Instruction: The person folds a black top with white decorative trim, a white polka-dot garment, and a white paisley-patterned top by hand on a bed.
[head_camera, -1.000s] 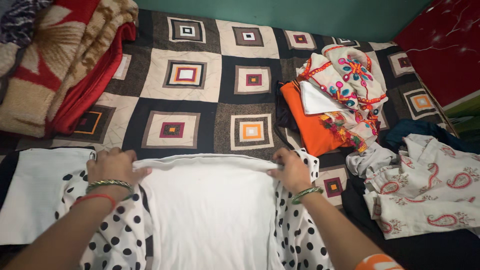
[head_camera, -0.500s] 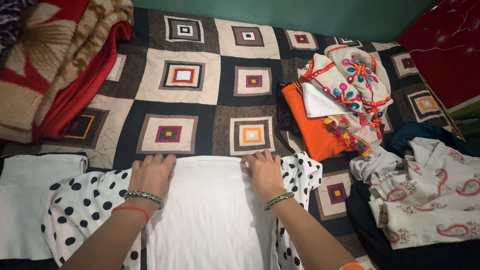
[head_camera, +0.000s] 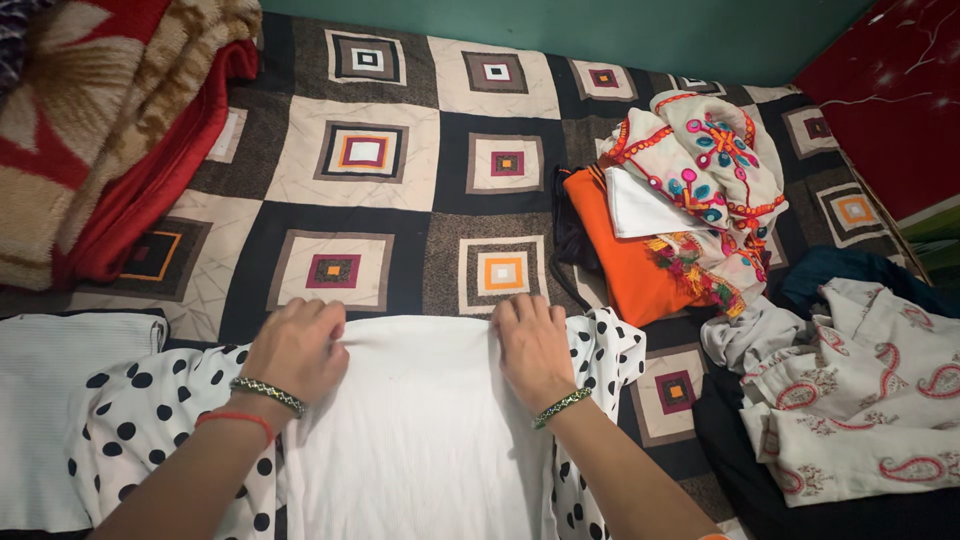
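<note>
Patchwork bedspread (head_camera: 420, 200) of concentric squares in black, cream and brown fills most of the frame; teal wall along the top edge, red panel (head_camera: 890, 100) at upper right.

Lower centre: white cloth (head_camera: 420, 440) laid flat over a white garment with black polka dots (head_camera: 130, 430), whose edges show on both sides. Left hand (head_camera: 295, 350) rests palm down on the cloth's upper left corner, fingers curled at the far edge, apparently pinching it. Right hand (head_camera: 530, 345) lies flat on the upper right corner, fingers together and extended, gripping nothing visible. Both press the top edge, likely to keep the fabric taut and even. Bangles on both wrists; red thread on the left.

Lower left: ribbed white fabric (head_camera: 50, 400), partly under the dotted garment. Upper left: folded blankets (head_camera: 110, 120), tan and red, stacked. Right of centre: folded orange garment (head_camera: 625, 250) with an embroidered cream piece (head_camera: 710, 160) on top. Lower right: loose cream clothing with red paisley print (head_camera: 860, 400) over dark cloth, unfolded.
</note>
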